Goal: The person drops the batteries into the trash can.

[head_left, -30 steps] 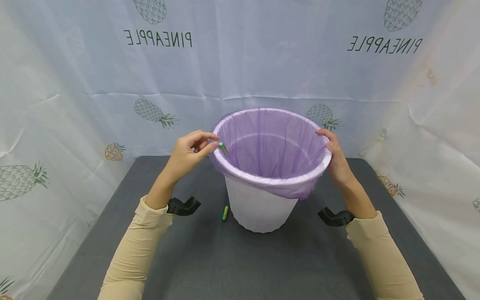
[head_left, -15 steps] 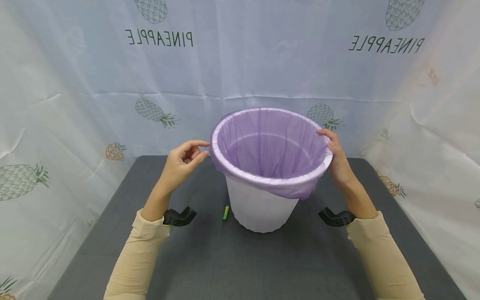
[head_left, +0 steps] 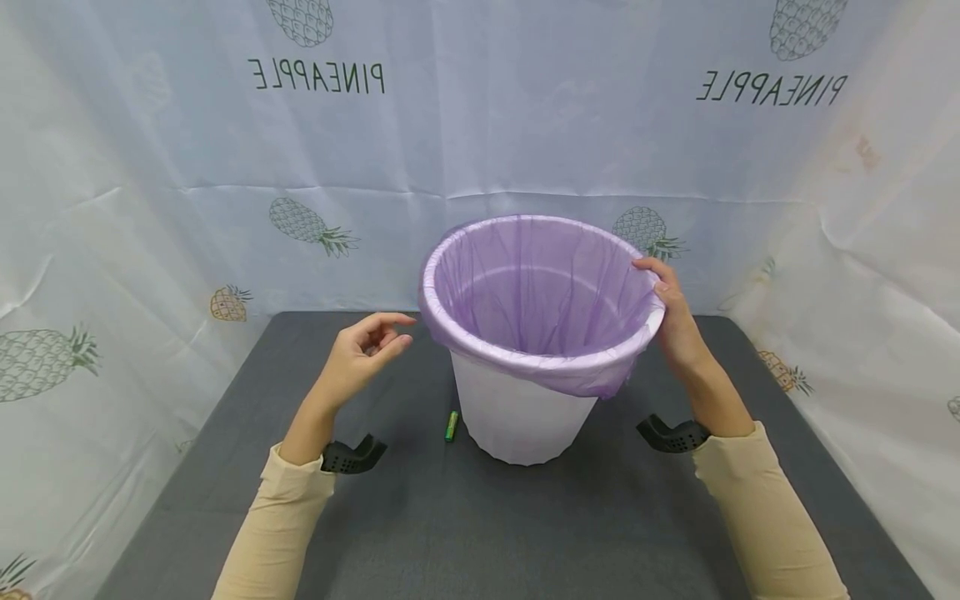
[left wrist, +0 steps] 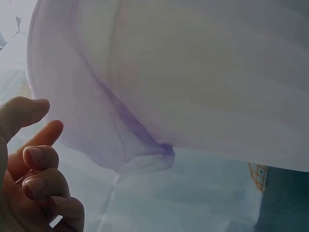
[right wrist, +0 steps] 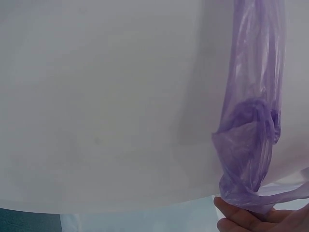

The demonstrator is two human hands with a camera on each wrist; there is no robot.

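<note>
A white trash can (head_left: 517, 417) stands on the table, lined with a purple plastic bag (head_left: 525, 308) folded over its rim. My right hand (head_left: 675, 321) grips the lined rim on the right side, fingertips over the top edge. In the right wrist view, purple bag film (right wrist: 248, 145) bunches above the fingers (right wrist: 246, 217). My left hand (head_left: 363, 354) hovers left of the can, apart from it, fingers loosely bent and holding nothing. One green battery (head_left: 451, 426) lies on the table by the can's lower left side. The can's bottom is hidden from the head view.
The dark grey table (head_left: 480, 533) extends around the can. White pineapple-print curtains (head_left: 480, 125) close off the back and both sides. Each wrist wears a black camera mount (head_left: 356, 454).
My left hand let a green battery go inside the can's left rim, then drew back left and down. My right hand has stayed on the rim.
</note>
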